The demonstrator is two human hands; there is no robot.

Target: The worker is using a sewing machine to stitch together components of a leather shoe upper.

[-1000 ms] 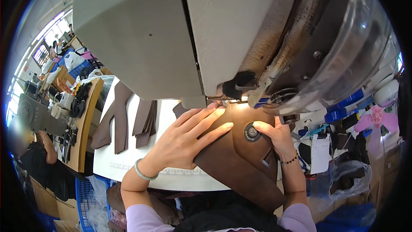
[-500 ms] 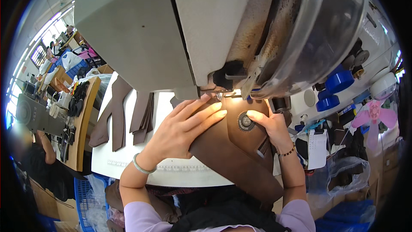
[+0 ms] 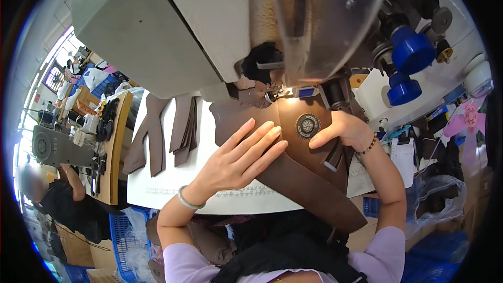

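A brown leather-like panel [image 3: 285,131] with a round dark badge [image 3: 308,126] lies under the head of a sewing machine [image 3: 220,26], by the lit needle area [image 3: 285,93]. From it a long brown flap [image 3: 319,194] hangs over the table's front edge. My left hand [image 3: 238,157] is open, fingers stretched out together over the panel's left part; it grips nothing. At the panel's right edge, my right hand [image 3: 348,131] holds on, its thumb on top beside the badge. Its other fingers are mostly hidden.
Brown cut strips [image 3: 183,131] lie left on the white table [image 3: 215,202], near a printed ruler. Blue knobs [image 3: 413,52] stick out from the machine at right. A pink fan [image 3: 470,118] and a plastic bag [image 3: 437,199] are farther right. Another person [image 3: 60,199] sits far left.
My left hand has drawn back from the needle area toward me. My right thumb has slid off the badge to its lower right. The whole view has shifted, showing more of the knobs.
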